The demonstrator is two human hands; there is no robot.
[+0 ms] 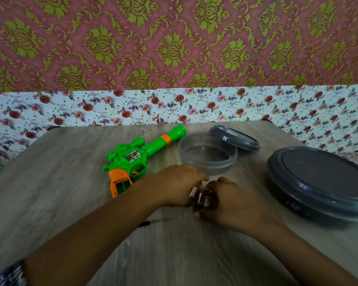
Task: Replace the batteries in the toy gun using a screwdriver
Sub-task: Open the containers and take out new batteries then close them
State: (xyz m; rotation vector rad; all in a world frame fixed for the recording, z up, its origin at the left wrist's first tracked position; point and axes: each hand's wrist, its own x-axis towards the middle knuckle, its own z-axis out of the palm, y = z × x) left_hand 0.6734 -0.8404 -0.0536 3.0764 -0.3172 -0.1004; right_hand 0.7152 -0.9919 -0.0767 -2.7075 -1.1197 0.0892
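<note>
Batteries (199, 198) are sitting bunched up between both hands near the middle of the counter (60, 182), a few small cells with reddish-brown labels, and that's where all the action is happening. Left hand (178, 184) is curling its fingers around one side of the bunch, right hand (232, 203) is closing in from the other, so both grips are wrapping the cells together, though I honestly can't tell which hand is carrying which battery since the fingers are overlapping and a bit blurry. Toy gun (136, 157) is lying flat on the counter just left of and behind the left hand, green body with an orange band on the barrel, barrel pointing away toward the wall, and the orange handle (120, 183) is facing the person with its battery slot looking open and dark inside. Screwdriver (153, 221) is resting on the counter on the near side of the left forearm, partly hiding under it, nobody touching it. Just behind the hands a small clear round container (208, 153) is standing open, with its grey lid (235, 138) leaning on its far rim. Off to the right a bigger round container with a grey lid (322, 178) on is sitting well apart from the hands.
</note>
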